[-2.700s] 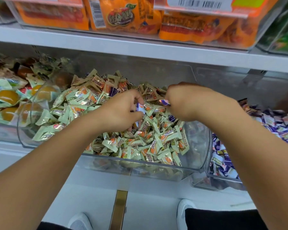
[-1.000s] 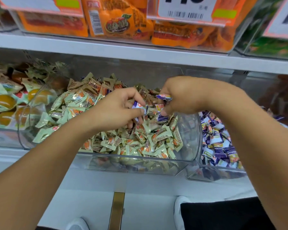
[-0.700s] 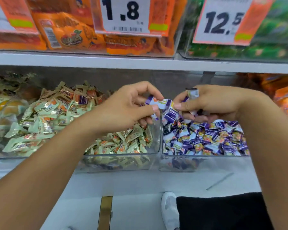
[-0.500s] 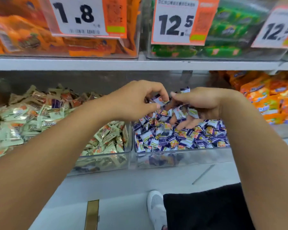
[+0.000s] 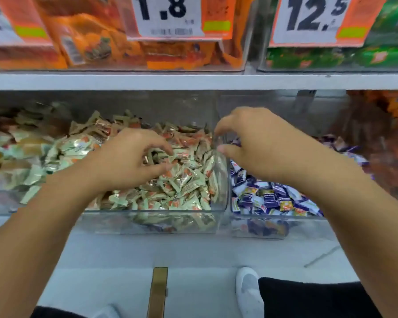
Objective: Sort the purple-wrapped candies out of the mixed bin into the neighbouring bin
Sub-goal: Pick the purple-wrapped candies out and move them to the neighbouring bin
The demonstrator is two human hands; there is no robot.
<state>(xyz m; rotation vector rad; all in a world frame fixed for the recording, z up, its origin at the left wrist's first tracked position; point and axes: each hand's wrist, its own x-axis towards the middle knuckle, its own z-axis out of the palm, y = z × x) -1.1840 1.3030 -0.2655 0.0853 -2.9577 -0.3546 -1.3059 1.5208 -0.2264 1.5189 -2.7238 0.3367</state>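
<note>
My left hand (image 5: 129, 157) hangs over the mixed bin (image 5: 152, 223), the clear tub heaped with pale green and gold wrapped candies (image 5: 184, 180). Its fingers are loosely curled with the tips just above the pile near the middle of that bin; I cannot see anything pinched in that grip, so it reads as empty and relaxed, though motion blur softens the fingertips.

My right hand (image 5: 260, 145) is over the right-hand wall of the mixed bin, where it meets the neighbouring bin (image 5: 257, 230). Thumb and forefinger are spread apart with a gap between them and the other fingers bent downward; this grip also holds nothing that I can make out.

The purple-wrapped candies (image 5: 274, 198) lie in the neighbouring bin, just to the right of the mixed bin, partly hidden under my right wrist and forearm. Whether any purple ones remain in the mixed bin I cannot tell; a dark piece shows through its front wall near the bottom, but it is too blurred to name.

Left of the mixed bin sits another clear bin with green and orange packets (image 5: 0, 157). Above the mixed bin runs a grey shelf (image 5: 193, 81) carrying orange bags (image 5: 90, 42) and green bags (image 5: 331, 58), with price cards reading 1.8 (image 5: 166, 14) and 12.5 (image 5: 313, 17). Below the mixed bin a white shoe (image 5: 248, 292) shows on the floor.
</note>
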